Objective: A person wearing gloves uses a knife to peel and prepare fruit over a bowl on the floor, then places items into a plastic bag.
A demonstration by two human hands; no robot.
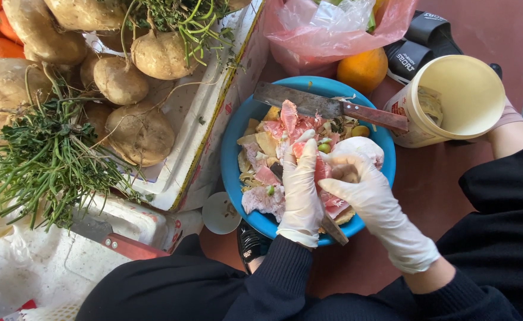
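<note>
Both hands are in thin white gloves and working right over the blue bowl (232,160). The left hand (302,190) lies flat and long, fingers (294,156) mostly straight and close together, pressing down on a pink piece of fruit flesh (322,169). The right hand (365,181) is curled in from the other side, fingers bent round the same pink piece, so it's gripping rather than open. A knife blade (334,229) pokes out under the hands at the near rim of the bowl; can't tell which hand has the handle.

The bowl itself is heaped with pink and pale peel scraps (261,142), and a big cleaver (327,107) with a reddish wooden handle rests across the far rim. Not much free room in there.

Just right of the bowl there's an empty cream plastic tub (467,95), touching or nearly touching the cleaver's handle. An orange (362,70) and a pink plastic bag (333,30) sit behind. On the left, a white foam box (208,119) holding jicama roots (139,134) and green stems (47,160) butts right up against the bowl. Another red-handled knife (118,241) lies near the box. The bare red floor (428,178) between bowl and tub is the only open patch.
</note>
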